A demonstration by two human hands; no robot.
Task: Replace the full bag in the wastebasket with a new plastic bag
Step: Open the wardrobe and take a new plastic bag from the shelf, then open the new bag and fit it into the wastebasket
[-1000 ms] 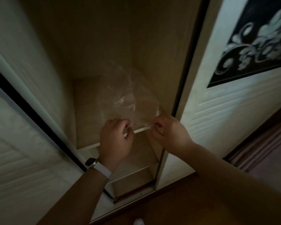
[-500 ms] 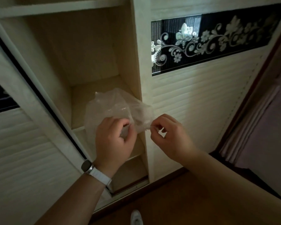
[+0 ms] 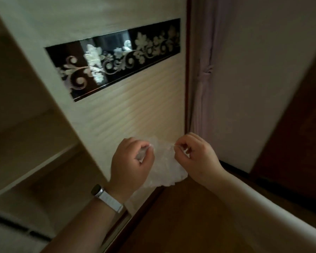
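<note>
Hands meet low in the view, at about 6 o'clock, with a clear bag [image 3: 164, 166] stretched between them. Left hand [image 3: 130, 161] is curled nearly closed, thumb and forefinger pinching the bag's upper edge; some crumpled film sits inside the curl, partly hidden by the fingers. Right hand [image 3: 195, 154] is likewise closed to a pinch, thumb and forefinger tips gripping the opposite edge of the film. How many layers each pinch holds cannot be told.

Bag hangs from the two pinches toward 6 o'clock. Its lower part passes behind the left wrist and is hard to trace against the pale door and dark floor; where its bottom ends cannot be made out. The film is transparent and blurred, so its mouth is not distinguishable.

Left wrist carries a watch [image 3: 97, 190] on a white strap; its face is turned away.

Behind the hands stands a pale ribbed door [image 3: 135, 110] with a black floral panel [image 3: 117, 59] at 12 o'clock. At 9 o'clock are open shelves [image 3: 26, 143], dim and cut off by the frame edge. At 2 o'clock hangs a tied curtain [image 3: 204, 73], its top and foot out of sight. Brown floor [image 3: 181, 225] fills 5 o'clock. Both forearms run out of frame at the bottom.
</note>
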